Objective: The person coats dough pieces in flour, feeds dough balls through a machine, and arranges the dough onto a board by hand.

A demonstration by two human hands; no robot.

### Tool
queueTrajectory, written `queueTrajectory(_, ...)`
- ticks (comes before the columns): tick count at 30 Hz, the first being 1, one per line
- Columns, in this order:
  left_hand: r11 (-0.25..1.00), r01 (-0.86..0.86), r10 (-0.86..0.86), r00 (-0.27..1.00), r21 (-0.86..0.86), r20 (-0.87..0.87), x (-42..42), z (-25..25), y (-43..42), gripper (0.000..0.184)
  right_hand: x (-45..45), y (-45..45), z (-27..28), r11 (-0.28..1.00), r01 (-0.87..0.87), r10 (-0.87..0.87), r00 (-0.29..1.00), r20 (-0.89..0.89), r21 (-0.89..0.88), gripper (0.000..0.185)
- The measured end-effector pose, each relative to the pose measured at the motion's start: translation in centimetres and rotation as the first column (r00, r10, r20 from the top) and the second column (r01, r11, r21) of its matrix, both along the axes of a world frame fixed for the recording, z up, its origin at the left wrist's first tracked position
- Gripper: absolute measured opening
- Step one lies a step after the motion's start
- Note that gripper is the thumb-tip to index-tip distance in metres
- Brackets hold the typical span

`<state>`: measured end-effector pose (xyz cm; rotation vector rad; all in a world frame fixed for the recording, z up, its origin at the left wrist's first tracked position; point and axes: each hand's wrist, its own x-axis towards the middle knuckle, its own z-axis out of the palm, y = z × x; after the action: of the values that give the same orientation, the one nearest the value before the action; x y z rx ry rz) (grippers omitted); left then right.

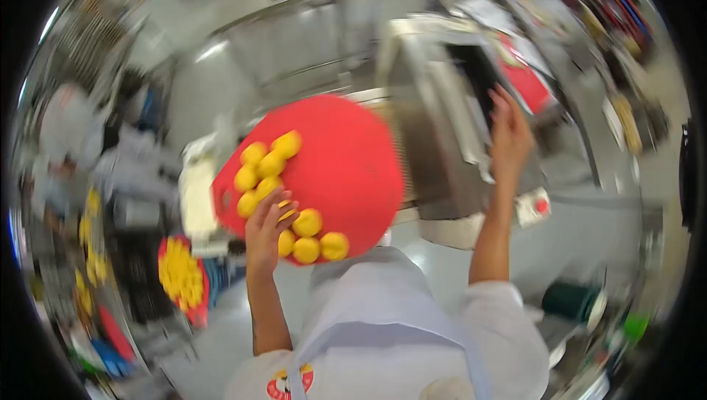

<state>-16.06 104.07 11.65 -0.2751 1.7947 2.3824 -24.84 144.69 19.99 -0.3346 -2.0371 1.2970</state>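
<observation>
A large red round board (346,172) lies in front of me, with several yellow dough balls (306,250) along its left and lower edge. My left hand (271,227) is over the board's lower left part, its fingers curled at one yellow ball among the others. To the right stands a metal machine (434,135) with a dark opening on its top. My right hand (509,135) is raised beside the machine's right side, fingers stretched upward, holding nothing that I can see. Motion blurs the view.
A red tray of yellow pieces (182,275) is at the lower left, below a white block-like container (197,190). People in white (70,128) stand at the far left. A red sheet (524,80) lies beyond the machine; a dark green container (571,301) is at the lower right.
</observation>
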Motion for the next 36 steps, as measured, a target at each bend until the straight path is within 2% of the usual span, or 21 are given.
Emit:
queueTrajectory(2,0.988,-0.155,0.155,0.987,-0.001,0.031,3.4,-2.1,-6.5,0.042,1.9,-3.7,-2.4,0.981,-0.181,0.184,0.981,0.054,-0.066,0.034)
queueTrajectory(3,0.972,-0.231,0.232,0.972,-0.049,0.038,4.8,-2.3,-8.9,0.042,2.5,-5.1,-3.5,0.962,-0.266,0.273,0.948,0.167,-0.064,0.037)
queueTrajectory(4,0.962,-0.26,0.264,0.963,-0.083,0.05,5.0,-2.5,-10.1,0.041,3.5,-6.6,-3.2,0.955,-0.287,0.297,0.933,0.203,-0.076,0.038)
queueTrajectory(6,0.95,-0.313,0.313,0.95,0.005,0.01,4.9,-1.2,-13.7,0.036,4.2,-9.7,-2.7,0.953,-0.297,0.301,0.932,0.2,-0.051,0.037)
queueTrajectory(7,0.903,-0.424,0.424,0.906,-0.066,-0.011,5.5,-2.1,-16.9,0.035,2.5,-11.8,-3.5,0.944,-0.328,0.329,0.929,0.171,-0.034,0.035)
queueTrajectory(9,0.84,-0.516,0.511,0.856,-0.169,-0.073,5.3,-4.0,-25.0,0.033,3.0,-17.2,-1.6,0.937,-0.349,0.34,0.921,0.191,0.016,0.035)
queueTrajectory(11,0.704,-0.708,0.698,0.704,-0.052,-0.13,4.9,-8.5,-35.7,0.028,2.6,-23.4,-0.8,0.909,-0.416,0.406,0.893,0.194,0.014,0.035)
queueTrajectory(13,0.612,-0.788,0.777,0.614,-0.068,-0.14,3.8,-14.6,-48.1,0.029,3.2,-30.6,-1.2,0.859,-0.51,0.509,0.844,0.168,-0.041,0.035)
queueTrajectory(14,0.561,-0.824,0.812,0.566,-0.077,-0.146,2.8,-19.2,-52.9,0.03,2.9,-32.6,-2.7,0.816,-0.578,0.57,0.806,0.158,0.007,0.037)
queueTrajectory(17,0.596,-0.506,0.675,0.736,-0.623,0.047,-1.0,-37.1,-66.1,0.042,3.2,-40.9,-7.5,0.626,-0.767,0.778,0.602,0.181,-0.142,0.04)
queueTrajectory(19,0.642,-0.278,0.543,0.823,-0.714,0.167,-3.1,-38.0,-65.6,0.049,4.8,-51.5,-9.8,0.592,-0.726,0.805,0.52,0.286,-0.35,0.041)
queueTrajectory(20,0.647,-0.156,0.467,0.855,-0.746,0.226,-4.6,-38.4,-65.2,0.053,5.4,-56.3,-11.7,0.597,-0.747,0.771,0.431,0.469,-0.294,0.038)
queueTrajectory(21,0.595,-0.183,0.483,0.86,-0.782,0.166,-5.5,-42.0,-66.2,0.055,4.8,-62.9,-13.9,0.448,-0.775,0.825,0.166,0.541,-0.446,0.036)
queueTrajectory(22,0.53,-0.215,0.492,0.866,-0.821,0.091,-6.1,-44.5,-65.2,0.057,5.5,-67.6,-14.9,0.422,-0.711,0.828,0.049,0.559,-0.562,0.034)
queueTrajectory(23,0.463,-0.251,0.49,0.872,-0.85,0.009,-6.8,-47.0,-64.3,0.059,6.7,-70.4,-19.1,0.313,-0.597,0.918,-0.009,0.397,-0.738,0.038)
queueTrajectory(27,0.583,-0.009,0.49,0.802,-0.813,0.343,-9.2,-44.9,-63.8,0.065,7.9,-86.0,-30.9,0.441,-0.234,0.894,0.202,0.4,-0.866,0.058)
queueTrajectory(29,0.586,0.179,0.439,0.75,-0.79,0.495,-10.1,-45.2,-64.5,0.066,7.2,-90.8,-37.3,0.562,-0.057,0.806,0.26,0.531,-0.825,0.065)
queueTrajectory(31,0.471,0.227,0.475,0.749,-0.852,0.462,-10.9,-44.4,-64.4,0.061,7.5,-94.7,-46.5,0.734,-0.04,0.648,0.34,0.682,-0.677,0.067)
queueTrajectory(32,0.415,0.244,0.49,0.752,-0.877,0.441,-11.0,-44.4,-64.3,0.059,6.5,-95.8,-48.1,0.769,0.007,0.59,0.38,0.713,-0.64,0.069)
queueTrajectory(35,0.642,0.084,0.218,0.933,-0.762,0.286,-9.9,-48.6,-65.3,0.056,2.8,-98.8,-50.0,0.787,0.173,0.458,0.479,0.749,-0.592,0.075)
queueTrajectory(36,0.733,-0.005,0.326,0.88,-0.68,0.345,-9.8,-49.2,-65.6,0.054,1.4,-99.6,-50.4,0.794,0.211,0.412,0.503,0.76,-0.57,0.077)
